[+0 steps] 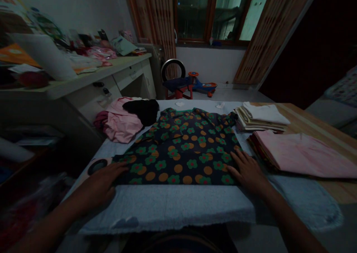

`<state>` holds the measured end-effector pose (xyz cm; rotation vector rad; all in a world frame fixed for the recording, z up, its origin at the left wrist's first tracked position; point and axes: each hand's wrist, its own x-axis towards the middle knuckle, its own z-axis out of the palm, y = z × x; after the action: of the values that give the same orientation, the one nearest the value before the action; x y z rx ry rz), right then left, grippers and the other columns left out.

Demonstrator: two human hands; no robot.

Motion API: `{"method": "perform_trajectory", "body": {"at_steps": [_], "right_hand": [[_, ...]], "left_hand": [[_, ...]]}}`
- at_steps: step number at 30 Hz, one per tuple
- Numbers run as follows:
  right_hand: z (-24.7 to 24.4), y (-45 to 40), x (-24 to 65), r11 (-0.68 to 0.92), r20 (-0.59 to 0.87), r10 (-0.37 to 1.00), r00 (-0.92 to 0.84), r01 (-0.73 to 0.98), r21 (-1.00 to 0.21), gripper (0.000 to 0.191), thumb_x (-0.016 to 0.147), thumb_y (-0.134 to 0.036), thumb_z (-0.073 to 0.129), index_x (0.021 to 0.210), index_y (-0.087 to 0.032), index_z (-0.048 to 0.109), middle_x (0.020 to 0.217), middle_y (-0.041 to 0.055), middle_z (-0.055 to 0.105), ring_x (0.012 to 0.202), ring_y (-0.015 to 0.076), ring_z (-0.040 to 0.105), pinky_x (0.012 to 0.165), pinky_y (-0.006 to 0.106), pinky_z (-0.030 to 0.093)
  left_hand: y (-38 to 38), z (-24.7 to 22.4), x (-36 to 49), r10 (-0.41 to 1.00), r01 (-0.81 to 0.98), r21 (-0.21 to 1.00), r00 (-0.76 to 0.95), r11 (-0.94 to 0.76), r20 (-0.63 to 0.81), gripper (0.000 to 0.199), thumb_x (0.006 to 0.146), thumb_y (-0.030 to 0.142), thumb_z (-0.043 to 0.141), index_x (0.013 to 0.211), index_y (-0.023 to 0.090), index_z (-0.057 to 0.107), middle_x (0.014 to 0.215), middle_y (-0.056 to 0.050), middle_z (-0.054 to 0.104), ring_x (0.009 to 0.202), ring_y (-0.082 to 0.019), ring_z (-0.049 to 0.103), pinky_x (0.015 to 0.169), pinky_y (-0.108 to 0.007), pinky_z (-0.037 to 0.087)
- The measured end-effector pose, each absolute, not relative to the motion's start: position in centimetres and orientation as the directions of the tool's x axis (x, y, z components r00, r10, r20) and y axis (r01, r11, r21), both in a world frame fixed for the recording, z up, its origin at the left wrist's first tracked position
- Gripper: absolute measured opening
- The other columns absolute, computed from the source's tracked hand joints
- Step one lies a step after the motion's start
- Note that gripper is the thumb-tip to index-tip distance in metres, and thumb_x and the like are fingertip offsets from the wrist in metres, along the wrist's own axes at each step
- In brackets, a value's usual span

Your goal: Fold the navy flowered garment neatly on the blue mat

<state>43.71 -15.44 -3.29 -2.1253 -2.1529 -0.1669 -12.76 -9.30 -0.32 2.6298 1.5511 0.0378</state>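
Shirt (186,145), dark with green flowers and orange dots, spread flat in the centre of the frame on a pale blue cover (181,208). Its straight near edge runs left to right, low in the frame; from there the shirt stretches away up the frame, though which way is longer is hard to judge at this slant. The person's left hand (107,177) rests at the lower left corner, the right hand (247,169) at the lower right side, so most of the shirt lies between and beyond them. Both touch it, the right reaching slightly farther up. Fingers are stretched out on both, more spread on the right, with no grip visible. A pink stack (304,151) sits right, a loose heap (124,125) upper left.
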Motion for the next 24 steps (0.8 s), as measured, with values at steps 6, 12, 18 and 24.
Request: {"method": "perform_trajectory", "body": {"at_steps": [6,12,18,24], "right_hand": [[-3.1,-12.9,40.8,0.092,0.241,0.967,-0.083,0.995,-0.026,0.051,0.096,-0.043,0.041,0.133,-0.014,0.057,0.150,0.0156,0.044,0.139,0.0334,0.039,0.113,0.049,0.035],[-5.2,-12.3,39.3,0.107,0.282,0.955,-0.091,0.993,-0.043,0.048,0.095,-0.037,0.041,0.133,-0.012,0.057,0.145,0.0160,0.050,0.136,0.0318,0.044,0.112,0.049,0.036],[-5.1,-12.5,39.5,0.121,0.317,0.944,-0.093,0.990,-0.070,0.047,0.095,-0.037,0.040,0.133,-0.015,0.057,0.144,0.0153,0.052,0.134,0.0318,0.045,0.110,0.051,0.037],[-5.0,-12.4,39.5,0.112,0.308,0.948,-0.085,0.991,-0.069,0.047,0.095,-0.038,0.042,0.132,-0.013,0.058,0.143,0.0160,0.052,0.133,0.0317,0.046,0.110,0.049,0.038]], "left_hand": [[-5.4,3.0,-11.3,0.947,0.916,0.264,0.320,-0.304,-0.022,0.047,0.072,0.024,0.038,0.110,0.018,0.065,0.120,-0.007,0.069,0.111,-0.024,0.064,0.098,-0.035,0.049],[-1.6,2.5,-10.6,0.970,0.950,0.270,0.198,-0.154,-0.141,0.056,0.070,0.028,0.049,0.123,0.016,0.059,0.130,-0.011,0.064,0.118,-0.024,0.060,0.102,-0.033,0.046],[0.1,2.1,-10.3,0.957,0.945,0.323,0.136,-0.047,-0.257,0.046,0.073,0.041,0.055,0.112,0.018,0.062,0.101,-0.007,0.072,0.090,-0.023,0.068,0.073,-0.028,0.050],[1.9,1.8,-10.5,0.948,0.962,0.254,0.166,-0.096,-0.273,0.019,0.069,0.036,0.051,0.074,0.019,0.061,0.080,-0.004,0.068,0.076,-0.021,0.064,0.065,-0.026,0.044]]}}
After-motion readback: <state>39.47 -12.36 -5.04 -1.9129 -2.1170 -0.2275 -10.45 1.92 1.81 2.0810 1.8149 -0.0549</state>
